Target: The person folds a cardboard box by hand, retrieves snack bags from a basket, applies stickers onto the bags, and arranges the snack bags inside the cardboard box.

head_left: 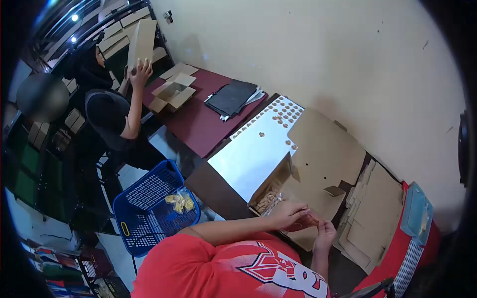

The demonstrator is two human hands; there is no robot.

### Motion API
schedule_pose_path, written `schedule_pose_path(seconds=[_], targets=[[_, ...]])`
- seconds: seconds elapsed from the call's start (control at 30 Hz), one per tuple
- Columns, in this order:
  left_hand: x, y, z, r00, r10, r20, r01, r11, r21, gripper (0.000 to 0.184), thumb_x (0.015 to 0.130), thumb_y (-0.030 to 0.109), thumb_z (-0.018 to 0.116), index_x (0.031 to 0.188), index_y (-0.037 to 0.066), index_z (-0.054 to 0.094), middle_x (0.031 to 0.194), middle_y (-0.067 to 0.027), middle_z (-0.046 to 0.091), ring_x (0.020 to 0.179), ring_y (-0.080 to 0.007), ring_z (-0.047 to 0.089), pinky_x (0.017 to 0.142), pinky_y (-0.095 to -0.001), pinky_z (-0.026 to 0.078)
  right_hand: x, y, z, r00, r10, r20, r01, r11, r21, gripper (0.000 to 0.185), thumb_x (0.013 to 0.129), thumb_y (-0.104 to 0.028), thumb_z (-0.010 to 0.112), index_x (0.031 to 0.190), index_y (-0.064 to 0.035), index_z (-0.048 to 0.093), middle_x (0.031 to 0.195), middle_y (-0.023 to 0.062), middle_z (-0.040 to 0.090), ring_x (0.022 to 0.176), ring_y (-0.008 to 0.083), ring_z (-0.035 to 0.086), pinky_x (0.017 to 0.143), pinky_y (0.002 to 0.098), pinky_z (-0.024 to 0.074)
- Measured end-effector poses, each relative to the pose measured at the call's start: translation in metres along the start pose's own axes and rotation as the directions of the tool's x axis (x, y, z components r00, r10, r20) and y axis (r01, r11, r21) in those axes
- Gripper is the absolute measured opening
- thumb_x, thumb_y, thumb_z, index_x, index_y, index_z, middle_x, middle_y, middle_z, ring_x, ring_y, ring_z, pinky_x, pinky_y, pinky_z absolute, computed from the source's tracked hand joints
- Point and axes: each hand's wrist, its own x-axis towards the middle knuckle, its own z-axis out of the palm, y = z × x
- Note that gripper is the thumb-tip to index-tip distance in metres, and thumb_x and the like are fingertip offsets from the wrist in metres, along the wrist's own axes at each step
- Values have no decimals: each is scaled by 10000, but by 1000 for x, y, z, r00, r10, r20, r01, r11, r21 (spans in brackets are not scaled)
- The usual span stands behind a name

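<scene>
My left hand (289, 214) is closed in a pinch above the front of an open cardboard box (290, 171). Close by on the right, my right hand (325, 234) pinches too. Between their fingertips stretches a thin reddish-brown piece (311, 219), too small to make out. In the box's left end, beside my left hand, lie clear plastic packets (268, 199) with light brown contents. The box's wide lid flap (328, 144) leans back toward the wall.
A white sheet (243, 161) bears rows of small round brown stickers. Flattened cardboard (372, 213) and a light blue plastic tray (416, 213) are at right. A blue basket (149, 191) with yellow packets stands at left. Another person (109, 114) lifts a carton near a maroon table (198, 131).
</scene>
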Motion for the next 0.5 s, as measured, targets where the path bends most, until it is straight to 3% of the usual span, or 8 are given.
schedule_pose_path(seconds=[0.1,0.17,0.2,0.23,0.33,0.37,0.43,0.5], targets=[[7,3,-6,998,24,49,-26,999,39,314,961,329,472,947,35,581,779,-166,608,707,-307,622,657,-383,468,-2,-2,-12,1000,-21,19,16,973,231,183,920,-184,611,861,-11,607,820,15,606,750,91,557,690,219,438],[17,-6,-1,994,-106,39,113,949,-295,340,974,343,449,1000,36,594,856,-149,637,782,-269,638,705,-376,487,5,3,-25,981,-147,-129,170,969,181,208,951,-213,558,955,-11,605,949,69,650,815,137,616,763,267,485],[23,16,-27,984,-145,102,151,987,-58,334,964,329,488,1120,43,566,994,-135,645,897,-254,641,781,-369,491,7,-17,-24,974,-71,-216,120,968,220,238,965,-225,531,987,0,606,973,74,647,845,139,616,775,274,487],[19,19,-27,986,-138,94,144,987,-66,334,964,329,488,1120,43,566,994,-135,645,897,-254,641,781,-369,491,9,-29,-20,974,-81,-212,126,969,211,238,965,-225,531,987,0,606,973,74,647,845,139,616,775,274,487],[1,32,-14,958,65,278,-31,992,-125,560,896,320,616,1309,14,396,1184,-209,555,1106,-300,567,896,-388,462,0,-38,-8,961,-241,-134,227,967,-114,280,977,-209,497,1063,43,585,982,104,633,903,170,611,801,283,490],[-5,22,-1,945,272,181,-276,961,-5,703,867,315,660,1366,-29,304,1208,-212,540,1113,-310,553,910,-374,449,-10,-41,-3,956,-286,57,290,954,-74,338,960,-283,525,1081,25,592,995,130,629,930,194,609,812,292,486],[-3,50,-16,892,-207,402,232,973,-14,695,864,394,646,1378,46,334,1130,-185,532,1030,-312,561,865,-369,449,-11,-32,7,799,-555,232,601,719,-348,374,930,-353,562,1046,0,610,1005,144,614,950,193,602,791,308,486],[-9,40,-11,944,-92,317,131,986,-106,712,879,380,630,1409,47,290,1071,-167,536,977,-301,565,843,-367,455,-13,-20,14,881,-441,172,473,841,-264,378,895,-326,611,1093,-6,581,1057,122,581,983,200,582,836,314,468]])
